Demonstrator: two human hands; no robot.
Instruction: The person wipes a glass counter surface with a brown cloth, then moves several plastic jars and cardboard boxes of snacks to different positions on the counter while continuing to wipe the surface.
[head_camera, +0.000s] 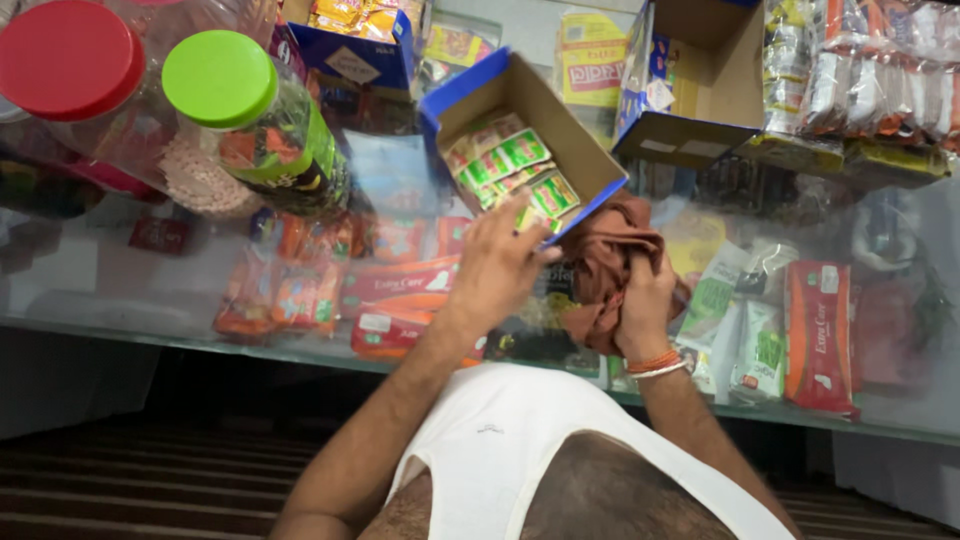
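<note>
Blue-sided open cardboard box with green and yellow sachets in the bottom is tipped up off the glass desk, near edge raised, right over the middle of it. Left hand has its fingers hooked on that lower edge, closed around it, so it's holding the box tilted. Right hand is clenched on a bunched rust-brown cloth pressed just under the box. Looks to me like mid-wipe: box lifted, cloth in place, box not set back down. Two plastic jars, red lid and green lid, sit off left.
</note>
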